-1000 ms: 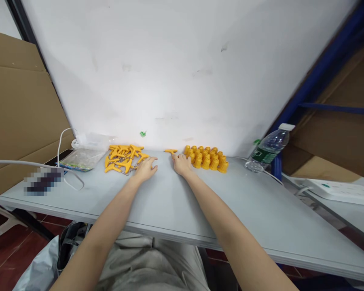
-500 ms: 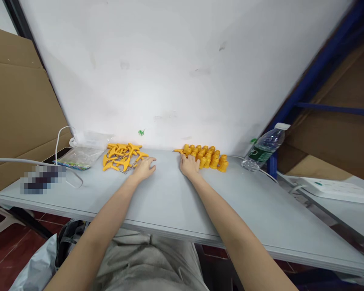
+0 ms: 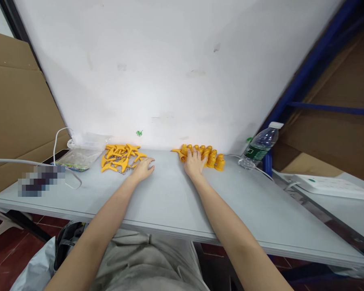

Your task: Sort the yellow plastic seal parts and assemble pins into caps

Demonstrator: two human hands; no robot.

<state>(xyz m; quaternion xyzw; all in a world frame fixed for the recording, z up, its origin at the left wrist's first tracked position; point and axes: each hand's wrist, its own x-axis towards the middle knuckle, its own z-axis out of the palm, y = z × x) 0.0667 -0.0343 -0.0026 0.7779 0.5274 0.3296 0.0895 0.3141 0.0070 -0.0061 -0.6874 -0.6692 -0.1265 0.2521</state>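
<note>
My left hand (image 3: 144,168) lies flat and open on the grey table (image 3: 176,198), fingertips just right of a pile of yellow T-shaped pieces with metal chains (image 3: 119,157). My right hand (image 3: 194,162) reaches into a cluster of upright yellow cone-shaped pieces (image 3: 210,157) by the white wall; its fingers are spread over the cluster's left side, touching them. One single yellow T-shaped piece (image 3: 177,151) lies at the left end of that cluster, beside my right thumb.
A clear plastic bag (image 3: 79,154) and a white cable (image 3: 59,141) lie at the table's left. A water bottle (image 3: 259,146) lies at the right, by a blue post. A white power strip (image 3: 329,186) sits on the neighbouring surface. Cardboard stands on both sides.
My right hand slid right and forward onto the cone-shaped pieces, pushing the single T-shaped piece against the cluster. My left hand stayed put.
</note>
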